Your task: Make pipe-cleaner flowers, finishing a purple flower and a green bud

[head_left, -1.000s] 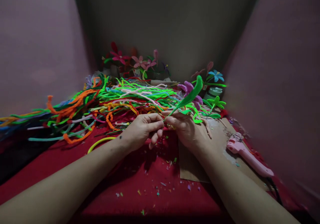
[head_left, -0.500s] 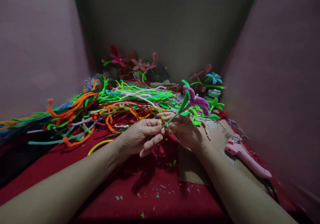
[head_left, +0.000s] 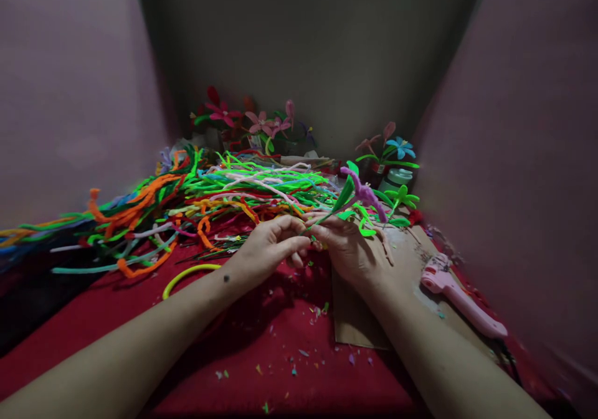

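My right hand [head_left: 349,244] pinches a green stem [head_left: 318,221]; my left hand [head_left: 273,243] meets its lower end, grip unclear. At 2 o'clock from them, the purple flower [head_left: 366,196] has just turned more edge-on, suggesting the stem is being rotated.

Purple flower [head_left: 369,200], green leaf [head_left: 344,195]; red cloth [head_left: 261,344]; pink glue gun [head_left: 469,305].

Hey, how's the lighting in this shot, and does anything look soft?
Head view: dim overall, the back wall a murky gray; same head view: a shadow darkens the red cloth below the left hand, and the flowers at the back look somewhat soft.
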### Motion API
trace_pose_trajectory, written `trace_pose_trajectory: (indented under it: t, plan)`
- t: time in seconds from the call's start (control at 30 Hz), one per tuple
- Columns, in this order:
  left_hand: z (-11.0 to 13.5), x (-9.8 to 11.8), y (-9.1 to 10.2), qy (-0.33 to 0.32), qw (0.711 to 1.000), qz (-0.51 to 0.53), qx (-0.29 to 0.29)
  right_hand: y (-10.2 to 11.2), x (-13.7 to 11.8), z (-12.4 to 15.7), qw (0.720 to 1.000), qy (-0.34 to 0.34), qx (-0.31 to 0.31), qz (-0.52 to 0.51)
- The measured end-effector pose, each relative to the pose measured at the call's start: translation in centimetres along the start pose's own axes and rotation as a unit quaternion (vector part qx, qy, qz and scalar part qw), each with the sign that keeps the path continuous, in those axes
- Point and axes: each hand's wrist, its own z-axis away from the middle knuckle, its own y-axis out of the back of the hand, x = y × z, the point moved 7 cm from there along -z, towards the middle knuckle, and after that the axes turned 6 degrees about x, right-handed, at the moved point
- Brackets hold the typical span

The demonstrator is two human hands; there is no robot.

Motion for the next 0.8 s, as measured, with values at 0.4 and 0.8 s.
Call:
trace_pose_trajectory:
  t: [0.4, 0.8]
  plan:
    - [0.5, 0.4, 0.5, -0.111, 0.969, -0.206, 0.078, -0.4, 1.1, -0.2, 0.999, -0.005, -0.033, -0.025]
    - [0.2, -1.5, -0.9, 0.089, 0.985, 0.117, -0.090, 0.3, 1.5, -0.7, 0.998, 0.011, -0.050, -0.031]
